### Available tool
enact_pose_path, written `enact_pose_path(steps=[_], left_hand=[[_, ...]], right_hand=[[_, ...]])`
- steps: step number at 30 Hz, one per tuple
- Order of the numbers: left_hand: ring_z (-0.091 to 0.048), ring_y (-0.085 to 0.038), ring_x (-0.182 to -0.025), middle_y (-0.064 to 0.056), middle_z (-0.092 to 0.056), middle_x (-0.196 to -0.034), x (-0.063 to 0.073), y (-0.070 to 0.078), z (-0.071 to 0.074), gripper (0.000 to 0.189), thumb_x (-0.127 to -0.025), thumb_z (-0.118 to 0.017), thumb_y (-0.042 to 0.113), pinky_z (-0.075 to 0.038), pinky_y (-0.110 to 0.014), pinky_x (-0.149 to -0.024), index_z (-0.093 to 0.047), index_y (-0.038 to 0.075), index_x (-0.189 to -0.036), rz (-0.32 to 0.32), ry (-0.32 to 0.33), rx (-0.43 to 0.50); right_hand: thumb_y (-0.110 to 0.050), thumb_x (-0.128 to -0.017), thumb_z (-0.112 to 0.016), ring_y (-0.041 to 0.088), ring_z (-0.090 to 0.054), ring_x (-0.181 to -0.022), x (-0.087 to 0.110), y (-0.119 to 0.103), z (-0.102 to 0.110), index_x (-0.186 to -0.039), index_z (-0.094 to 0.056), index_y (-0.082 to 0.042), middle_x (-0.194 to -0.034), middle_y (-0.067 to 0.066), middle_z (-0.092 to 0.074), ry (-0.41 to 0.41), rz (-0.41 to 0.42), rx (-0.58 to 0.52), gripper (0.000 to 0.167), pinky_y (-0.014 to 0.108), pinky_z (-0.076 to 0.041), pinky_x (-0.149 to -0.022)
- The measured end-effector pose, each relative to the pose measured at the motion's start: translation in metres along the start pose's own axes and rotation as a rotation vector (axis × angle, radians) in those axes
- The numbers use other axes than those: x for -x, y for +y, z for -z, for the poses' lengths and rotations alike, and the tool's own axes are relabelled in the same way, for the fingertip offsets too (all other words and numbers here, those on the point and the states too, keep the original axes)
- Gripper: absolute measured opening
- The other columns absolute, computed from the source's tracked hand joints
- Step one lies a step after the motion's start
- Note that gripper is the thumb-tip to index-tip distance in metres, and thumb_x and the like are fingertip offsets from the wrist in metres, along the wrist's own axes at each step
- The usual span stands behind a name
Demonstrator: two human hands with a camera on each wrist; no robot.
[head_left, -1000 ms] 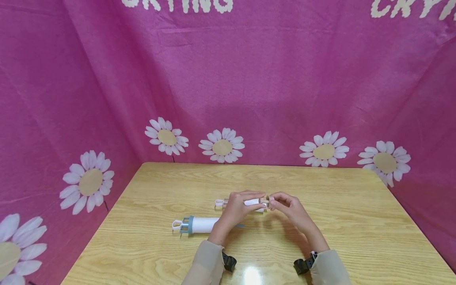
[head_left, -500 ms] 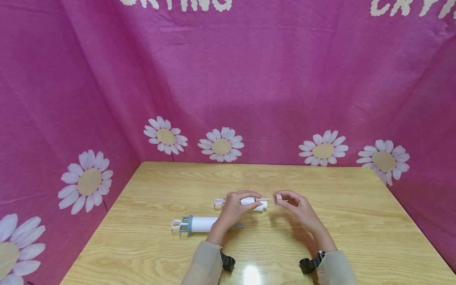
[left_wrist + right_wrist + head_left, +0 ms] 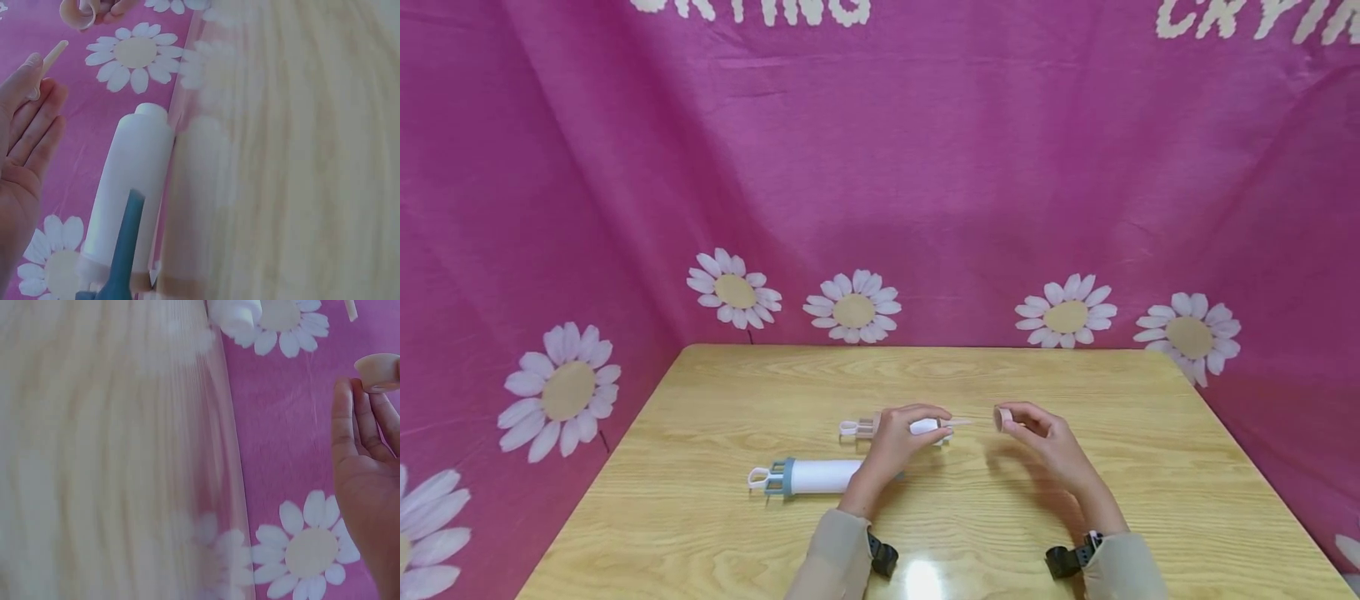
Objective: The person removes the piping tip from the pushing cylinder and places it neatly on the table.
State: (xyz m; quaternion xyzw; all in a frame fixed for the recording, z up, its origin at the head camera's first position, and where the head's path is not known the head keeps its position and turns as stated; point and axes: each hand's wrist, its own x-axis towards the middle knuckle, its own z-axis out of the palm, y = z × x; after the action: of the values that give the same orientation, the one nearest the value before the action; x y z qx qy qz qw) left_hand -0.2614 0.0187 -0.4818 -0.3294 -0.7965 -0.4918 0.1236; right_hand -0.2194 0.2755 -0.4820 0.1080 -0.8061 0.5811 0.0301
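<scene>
My left hand [image 3: 895, 442] pinches a slim beige tapered nozzle [image 3: 55, 57] between thumb and fingers. Its narrow tip points right, toward my right hand [image 3: 1051, 443]. That hand holds a beige ring-shaped cap [image 3: 1002, 418] by thumb and fingertips; in the right wrist view the cap [image 3: 378, 372] sits at the fingertips. A short gap separates nozzle and cap. Partly behind my left hand lies a white-barrelled plunger press [image 3: 925, 427] with beige fittings and a loop handle. Its bare threaded neck [image 3: 151, 110] shows in the left wrist view.
A second plunger press [image 3: 823, 477] with blue-grey fittings lies nearer, partly covered by the left forearm. Its blue-grey nozzle [image 3: 127, 237] shows in the left wrist view. The wooden table [image 3: 737, 542] meets a pink daisy-print cloth [image 3: 955, 208] behind.
My right hand has drawn the cap off to the right, away from the nozzle. The left hand keeps the nozzle near the same place, and the view has shifted slightly.
</scene>
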Motion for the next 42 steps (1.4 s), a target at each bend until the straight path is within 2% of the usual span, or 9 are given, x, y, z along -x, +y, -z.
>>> enact_pose_path(steps=[9,14,23,30,38,42], left_hand=[[-0.072,-0.02,-0.099,-0.006,-0.077,-0.103,-0.005,0.004,-0.015,0.021,-0.083,-0.077,0.019,-0.056,-0.025,-0.091,-0.076,0.01,-0.102,0.003,-0.026,0.025],[-0.072,-0.019,-0.1,-0.006,-0.077,-0.103,-0.008,0.007,-0.023,0.022,-0.084,-0.076,0.018,-0.055,-0.026,-0.092,-0.076,0.008,-0.103,0.032,-0.045,0.048],[-0.073,-0.019,-0.097,-0.007,-0.077,-0.101,-0.015,0.008,-0.046,0.02,-0.084,-0.076,0.019,-0.057,-0.027,-0.088,-0.076,0.007,-0.101,-0.048,-0.035,0.029],[-0.073,-0.017,-0.096,-0.006,-0.077,-0.099,-0.018,0.01,-0.059,0.019,-0.084,-0.076,0.019,-0.056,-0.023,-0.088,-0.076,0.009,-0.101,-0.036,-0.044,0.054],[-0.073,-0.018,-0.096,-0.007,-0.077,-0.1,-0.021,0.011,-0.066,0.021,-0.085,-0.075,0.019,-0.058,-0.038,-0.086,-0.076,0.006,-0.101,-0.028,-0.052,0.079],[-0.073,-0.019,-0.097,-0.008,-0.077,-0.101,-0.02,0.011,-0.067,0.021,-0.085,-0.075,0.018,-0.058,-0.038,-0.087,-0.076,0.005,-0.102,-0.01,-0.06,0.094]], right_hand=[[-0.023,-0.101,-0.054,-0.009,-0.058,-0.103,0.014,0.006,0.026,-0.133,-0.055,0.001,-0.111,-0.025,-0.062,0.039,-0.009,0.028,0.04,0.011,-0.049,-0.087],[-0.025,-0.101,-0.055,-0.008,-0.058,-0.103,0.019,0.011,0.037,-0.133,-0.055,0.0,-0.111,-0.025,-0.062,0.061,-0.033,0.037,0.041,0.011,-0.049,-0.088],[-0.021,-0.101,-0.055,-0.009,-0.058,-0.101,0.031,0.019,0.057,-0.132,-0.054,0.004,-0.109,-0.025,-0.063,0.092,-0.043,0.037,0.041,0.008,-0.049,-0.085],[-0.03,-0.1,-0.057,-0.009,-0.056,-0.103,0.038,0.026,0.069,-0.134,-0.053,0.001,-0.111,-0.023,-0.062,0.098,-0.113,0.035,0.046,0.01,-0.049,-0.086],[-0.031,-0.1,-0.057,-0.009,-0.057,-0.101,0.037,0.031,0.074,-0.134,-0.054,0.0,-0.111,-0.023,-0.061,0.11,-0.117,0.082,0.046,0.013,-0.05,-0.084],[-0.035,-0.099,-0.058,-0.01,-0.056,-0.102,0.034,0.031,0.075,-0.135,-0.055,-0.003,-0.116,-0.019,-0.06,0.103,-0.136,0.132,0.048,0.011,-0.048,-0.085]])
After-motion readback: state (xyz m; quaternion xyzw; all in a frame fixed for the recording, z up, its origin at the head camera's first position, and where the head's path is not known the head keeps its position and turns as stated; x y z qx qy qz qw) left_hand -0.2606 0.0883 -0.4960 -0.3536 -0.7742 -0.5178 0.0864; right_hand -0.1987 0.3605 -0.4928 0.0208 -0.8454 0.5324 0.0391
